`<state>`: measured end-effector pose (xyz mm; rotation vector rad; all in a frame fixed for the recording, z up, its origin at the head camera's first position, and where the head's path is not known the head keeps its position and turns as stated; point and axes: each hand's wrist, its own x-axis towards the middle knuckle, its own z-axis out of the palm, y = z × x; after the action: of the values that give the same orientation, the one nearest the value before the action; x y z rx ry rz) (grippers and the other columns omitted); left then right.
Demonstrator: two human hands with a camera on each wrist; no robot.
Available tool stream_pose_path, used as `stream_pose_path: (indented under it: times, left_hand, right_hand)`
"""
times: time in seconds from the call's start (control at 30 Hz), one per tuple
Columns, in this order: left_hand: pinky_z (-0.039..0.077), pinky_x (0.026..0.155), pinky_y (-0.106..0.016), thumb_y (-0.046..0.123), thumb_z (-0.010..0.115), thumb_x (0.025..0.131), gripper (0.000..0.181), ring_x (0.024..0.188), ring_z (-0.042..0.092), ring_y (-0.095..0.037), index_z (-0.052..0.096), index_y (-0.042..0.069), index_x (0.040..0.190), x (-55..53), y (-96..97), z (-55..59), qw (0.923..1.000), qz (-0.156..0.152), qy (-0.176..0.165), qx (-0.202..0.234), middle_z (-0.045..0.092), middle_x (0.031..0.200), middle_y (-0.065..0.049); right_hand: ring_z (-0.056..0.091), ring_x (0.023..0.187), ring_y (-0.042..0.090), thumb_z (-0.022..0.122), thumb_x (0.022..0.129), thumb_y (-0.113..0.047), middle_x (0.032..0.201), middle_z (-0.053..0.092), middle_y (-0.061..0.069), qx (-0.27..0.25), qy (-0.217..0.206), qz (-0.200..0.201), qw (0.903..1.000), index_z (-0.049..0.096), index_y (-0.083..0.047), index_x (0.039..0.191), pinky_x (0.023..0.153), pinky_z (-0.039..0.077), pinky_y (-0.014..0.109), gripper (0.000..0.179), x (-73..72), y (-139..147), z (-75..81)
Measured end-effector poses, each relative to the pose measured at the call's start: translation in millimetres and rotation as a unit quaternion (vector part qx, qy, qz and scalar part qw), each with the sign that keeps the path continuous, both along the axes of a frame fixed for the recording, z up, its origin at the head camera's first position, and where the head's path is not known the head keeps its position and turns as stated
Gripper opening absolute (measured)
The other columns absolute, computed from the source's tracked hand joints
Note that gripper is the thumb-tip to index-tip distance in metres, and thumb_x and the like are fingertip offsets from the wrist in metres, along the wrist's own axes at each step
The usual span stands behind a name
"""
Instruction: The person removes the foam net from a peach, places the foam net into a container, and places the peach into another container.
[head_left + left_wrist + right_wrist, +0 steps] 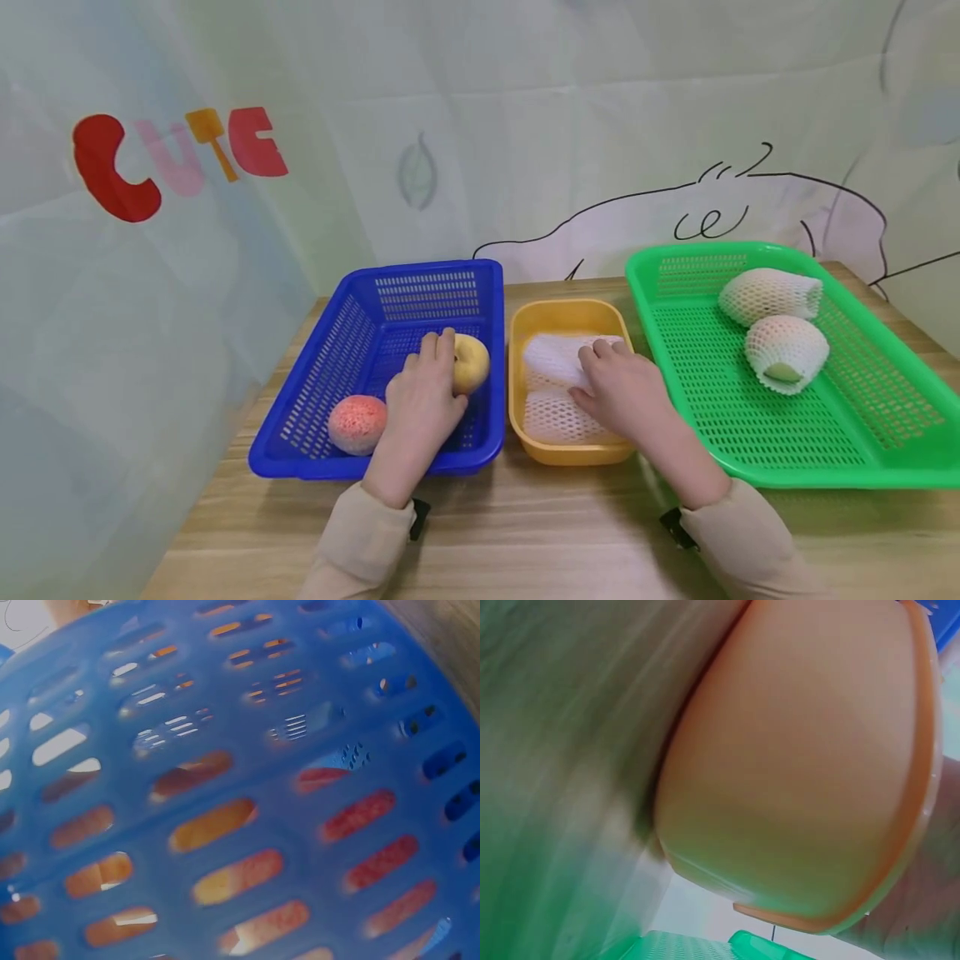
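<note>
Across the blue basket (315, 468) and smaller yellow tub (573, 455), both hands hold: right hand (625, 386) pinches the tub's foam net (555, 355) — likely light, springy, best taken at its rim; left hand (422, 395) grips the basket's yellow fruit (471, 365) — likely firm, bruisable, best cupped.

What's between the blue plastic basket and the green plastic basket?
A small yellow-orange plastic tub holding white foam-mesh sleeves, with the bare right hand over them; the head view shows it.
</note>
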<state>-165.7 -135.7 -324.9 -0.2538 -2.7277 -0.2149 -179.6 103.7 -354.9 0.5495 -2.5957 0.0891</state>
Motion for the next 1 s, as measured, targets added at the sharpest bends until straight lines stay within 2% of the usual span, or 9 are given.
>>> stream_pose_path:
  times: [0.1, 0.2, 0.3, 0.4, 0.53, 0.73, 0.87, 1.0]
  left_hand:
    - [0.054, 0.065, -0.051, 0.016, 0.082, 0.073, 0.078, 0.095, 0.061, -0.039, 0.043, 0.005, 0.139, -1.0, -0.8, -0.2, 0.9999, 0.001, -0.012, 0.007, 0.054, 0.128, -0.018]
    - [0.054, 0.071, -0.054, 0.020, 0.079, 0.077, 0.076, 0.106, 0.058, -0.040, 0.041, 0.010, 0.142, -1.7, -1.3, -0.4, 0.9991, 0.000, -0.037, 0.021, 0.049, 0.135, -0.019]
    - [0.053, 0.076, -0.057, 0.023, 0.077, 0.080, 0.071, 0.114, 0.054, -0.041, 0.043, 0.013, 0.142, -1.3, -1.8, -0.5, 0.9976, -0.007, -0.062, 0.031, 0.046, 0.139, -0.020]
    - [0.053, 0.075, -0.055, 0.024, 0.075, 0.081, 0.062, 0.109, 0.056, -0.039, 0.050, 0.012, 0.135, -0.3, -2.2, -1.0, 0.9974, -0.021, -0.065, 0.023, 0.052, 0.131, -0.019]
    - [0.053, 0.071, -0.052, 0.028, 0.074, 0.082, 0.051, 0.099, 0.058, -0.035, 0.057, 0.011, 0.126, 0.2, -1.8, -1.6, 0.9977, -0.026, -0.062, 0.009, 0.057, 0.119, -0.018]
    - [0.053, 0.068, -0.050, 0.030, 0.072, 0.084, 0.045, 0.094, 0.057, -0.034, 0.058, 0.010, 0.122, 0.4, -0.5, -0.4, 0.9979, -0.020, -0.061, 0.011, 0.058, 0.115, -0.016]
    - [0.053, 0.070, -0.050, 0.032, 0.071, 0.084, 0.047, 0.097, 0.057, -0.034, 0.059, 0.011, 0.124, 2.2, 0.7, 2.3, 0.9978, -0.013, -0.061, 0.024, 0.058, 0.118, -0.015]
    - [0.053, 0.075, -0.051, 0.033, 0.070, 0.085, 0.050, 0.103, 0.058, -0.034, 0.058, 0.011, 0.128, 4.6, 1.7, 5.8, 0.9971, -0.006, -0.068, 0.033, 0.058, 0.123, -0.014]
  right_hand:
    - [0.057, 0.073, 0.027, 0.070, 0.080, -0.050, 0.082, 0.061, 0.008, 0.011, -0.041, -0.006, 0.9991, 0.062, -0.005, 0.088, 0.055, 0.045, 0.037, 0.046, 1.3, -1.8, 2.9]
    - [0.058, 0.075, 0.026, 0.061, 0.084, -0.059, 0.082, 0.062, 0.008, 0.019, -0.085, -0.009, 0.9962, 0.063, -0.007, 0.083, 0.058, 0.047, 0.037, 0.052, 2.8, -4.0, 5.6]
    - [0.057, 0.071, 0.024, 0.055, 0.088, -0.058, 0.078, 0.060, 0.006, 0.023, -0.116, -0.008, 0.9929, 0.061, -0.009, 0.077, 0.058, 0.046, 0.037, 0.051, 3.9, -5.1, 7.4]
    - [0.058, 0.072, 0.023, 0.054, 0.090, -0.055, 0.078, 0.060, 0.005, 0.026, -0.133, -0.005, 0.9907, 0.060, -0.010, 0.078, 0.059, 0.047, 0.036, 0.047, 4.9, -4.4, 8.4]
    - [0.059, 0.072, 0.023, 0.057, 0.090, -0.051, 0.080, 0.061, 0.005, 0.038, -0.132, 0.001, 0.9906, 0.062, -0.009, 0.084, 0.059, 0.048, 0.036, 0.043, 6.1, -2.6, 9.0]
    - [0.059, 0.070, 0.024, 0.058, 0.091, -0.046, 0.078, 0.060, 0.005, 0.033, -0.105, 0.001, 0.9939, 0.061, -0.009, 0.082, 0.055, 0.047, 0.037, 0.039, 8.2, -1.6, 10.7]
    - [0.057, 0.068, 0.024, 0.056, 0.094, -0.041, 0.075, 0.058, 0.005, 0.028, -0.089, 0.003, 0.9956, 0.060, -0.010, 0.080, 0.054, 0.045, 0.037, 0.035, 9.4, -1.7, 11.6]
    - [0.051, 0.061, 0.021, 0.063, 0.091, -0.032, 0.070, 0.053, 0.003, 0.030, -0.073, 0.014, 0.9968, 0.058, -0.010, 0.076, 0.049, 0.040, 0.033, 0.027, 9.8, -1.3, 11.1]
